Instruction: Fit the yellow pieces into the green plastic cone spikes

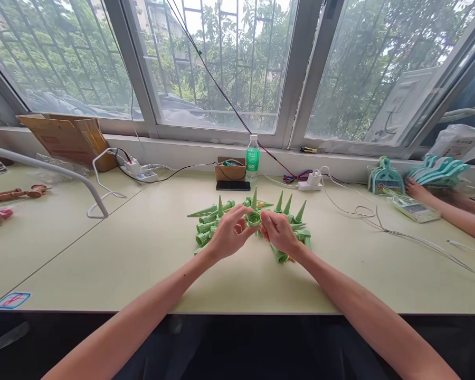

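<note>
One round green cup (pixel 254 218) is sitting in the left hand (pixel 230 232), above the middle of the table (pixel 122 264); thumb and fingers are bending around it. Just beside it, the right hand (pixel 282 232) is curling its fingers, holding something I cannot tell. Work seems to be going on: pointy green spikes (pixel 288 205) are standing far right, ribbed green tubes (pixel 202 228) are lying left, all looking like hard plastic. Which are finished is not showing.

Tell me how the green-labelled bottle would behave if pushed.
Standing tall and narrow, the bottle would probably tip if pushed near its white cap. Once down, its rounded body might roll. Its clear, plastic-looking wall may flex when squeezed.
</note>
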Motion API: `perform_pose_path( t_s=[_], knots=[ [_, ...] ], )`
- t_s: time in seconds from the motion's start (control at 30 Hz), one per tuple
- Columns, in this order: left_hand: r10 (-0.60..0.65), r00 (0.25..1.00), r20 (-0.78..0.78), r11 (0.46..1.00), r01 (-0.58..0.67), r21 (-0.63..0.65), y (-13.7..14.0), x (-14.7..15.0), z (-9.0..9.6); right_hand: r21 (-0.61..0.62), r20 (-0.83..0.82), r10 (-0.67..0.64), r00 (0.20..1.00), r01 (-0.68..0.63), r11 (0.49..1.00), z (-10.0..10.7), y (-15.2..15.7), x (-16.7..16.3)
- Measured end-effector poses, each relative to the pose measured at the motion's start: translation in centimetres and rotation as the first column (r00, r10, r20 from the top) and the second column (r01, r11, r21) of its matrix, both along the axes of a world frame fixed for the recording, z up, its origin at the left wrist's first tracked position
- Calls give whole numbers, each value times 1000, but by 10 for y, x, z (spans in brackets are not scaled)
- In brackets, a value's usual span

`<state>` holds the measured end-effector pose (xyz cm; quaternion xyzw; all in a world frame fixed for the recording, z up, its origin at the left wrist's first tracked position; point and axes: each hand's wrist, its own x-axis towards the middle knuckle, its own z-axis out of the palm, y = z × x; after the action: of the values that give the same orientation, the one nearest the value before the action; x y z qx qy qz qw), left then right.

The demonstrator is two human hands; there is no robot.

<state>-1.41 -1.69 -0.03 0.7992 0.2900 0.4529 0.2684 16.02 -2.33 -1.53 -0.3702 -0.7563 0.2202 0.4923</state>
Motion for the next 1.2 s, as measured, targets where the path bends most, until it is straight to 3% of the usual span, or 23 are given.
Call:
perform_pose_path(
  t_s=[0.33,0.6,1.0,1.2],
  knots=[
    [45,998,43,999,-46,29,1,0,-2,10,-7,-11,1000,11,1000,1,0,-1],
    [56,997,55,998,-55,-16,2,0,-2,8,-9,-10,1000,10,1000,1,-1,-1],
    [49,992,118,985,-29,-170,2,0,-1,5,-12,-31,999,31,1000,1,-1,-1],
    [-36,980,195,953,93,-289,0,-2,3,15,-26,-42,999,42,999,2,-3,-2]
  ],
)
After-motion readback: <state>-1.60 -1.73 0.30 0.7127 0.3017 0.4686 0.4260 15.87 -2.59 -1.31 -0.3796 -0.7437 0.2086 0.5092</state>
